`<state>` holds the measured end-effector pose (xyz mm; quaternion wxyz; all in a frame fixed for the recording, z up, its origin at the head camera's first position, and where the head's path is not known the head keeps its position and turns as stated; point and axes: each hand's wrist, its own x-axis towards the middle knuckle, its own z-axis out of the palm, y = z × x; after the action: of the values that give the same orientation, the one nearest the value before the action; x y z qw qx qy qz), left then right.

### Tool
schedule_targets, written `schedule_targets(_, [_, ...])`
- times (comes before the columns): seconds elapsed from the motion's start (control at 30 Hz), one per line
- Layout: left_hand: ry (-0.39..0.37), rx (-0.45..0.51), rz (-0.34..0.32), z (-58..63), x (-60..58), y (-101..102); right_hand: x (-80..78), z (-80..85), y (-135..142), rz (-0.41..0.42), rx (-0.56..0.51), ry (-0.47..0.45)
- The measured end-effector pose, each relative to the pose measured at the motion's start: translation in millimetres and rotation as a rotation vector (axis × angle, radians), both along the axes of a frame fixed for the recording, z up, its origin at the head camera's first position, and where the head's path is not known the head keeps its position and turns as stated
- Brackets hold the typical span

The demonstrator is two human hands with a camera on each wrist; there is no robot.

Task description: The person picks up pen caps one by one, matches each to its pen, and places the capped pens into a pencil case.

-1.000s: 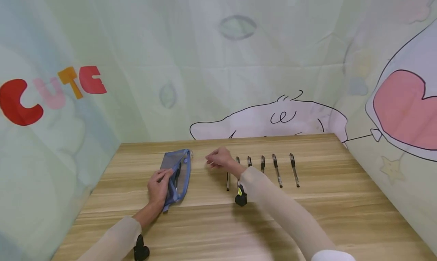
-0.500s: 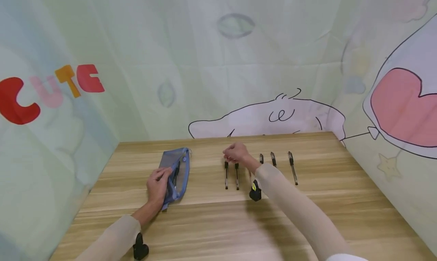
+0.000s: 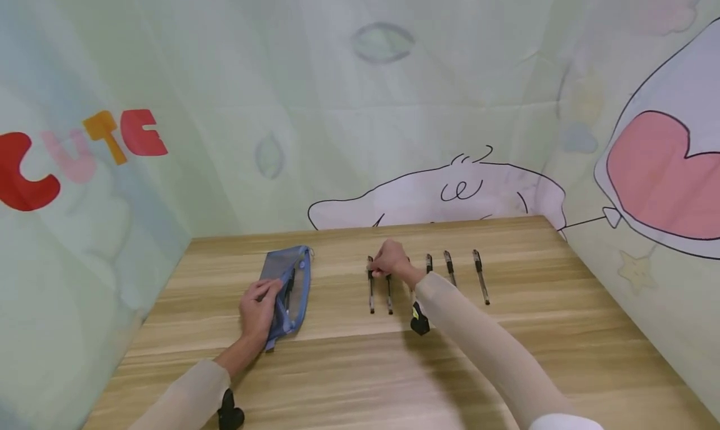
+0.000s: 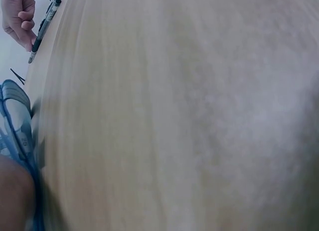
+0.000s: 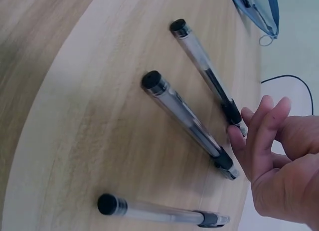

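Observation:
My left hand [image 3: 259,308] grips the edge of a blue mesh pencil pouch [image 3: 304,295] at the left of the table, holding its mouth apart. A dark pen [image 3: 290,286] shows inside it. My right hand [image 3: 392,258] is at the leftmost pen [image 3: 371,299] of a row. In the right wrist view, thumb and finger pinch the capped end of that clear-barrelled gel pen [image 5: 212,81], which lies along the table. Beside it lies a second gel pen [image 5: 184,118], just under the curled fingers. A third gel pen [image 5: 159,213] lies nearer that camera.
Further right in the row are more gel pens, among them one by the sleeve [image 3: 449,264] and the rightmost pen [image 3: 481,279]. The wooden table [image 3: 337,380] ends against a printed cloth backdrop [image 3: 253,186] at the back and sides.
My right hand has moved right from beside the pouch to the row of pens, then down onto the leftmost pen's cap. My left hand has kept its hold on the pouch.

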<state>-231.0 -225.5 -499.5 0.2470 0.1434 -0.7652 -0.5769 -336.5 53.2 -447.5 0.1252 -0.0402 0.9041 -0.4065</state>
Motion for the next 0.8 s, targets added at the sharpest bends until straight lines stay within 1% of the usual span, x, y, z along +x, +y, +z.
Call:
schedule_targets(0.07, [0.003, -0.012, -0.007, -0.4, 0.3, 2, -1.3, -3.0, -1, -0.006, 0.047, 0.013])
schedule_targets(0.2, [0.010, -0.015, -0.007, -3.2, -1.6, 3, -3.1, -5.3, -2, -0.007, 0.088, 0.030])
schedule_targets(0.33, [0.021, -0.021, 0.000, -5.6, -2.7, 3, -1.7, -5.7, -6, -0.005, 0.076, 0.024])
schedule_targets(0.43, [0.032, -0.025, -0.003, -6.0, -3.0, 3, -0.6, -7.6, -8, 0.000, 0.060, 0.038])
schedule_targets(0.5, [0.034, -0.022, -0.006, -6.2, -3.3, 2, -1.0, -8.7, -10, 0.005, 0.068, 0.045])
schedule_targets(0.7, [0.017, 0.003, -0.006, -5.2, -4.3, -1, -3.1, -6.9, -14, 0.004, 0.047, -0.017])
schedule_targets(0.8, [0.007, 0.001, -0.009, -4.4, -4.1, -3, -3.9, -5.3, -14, 0.003, 0.001, -0.059])
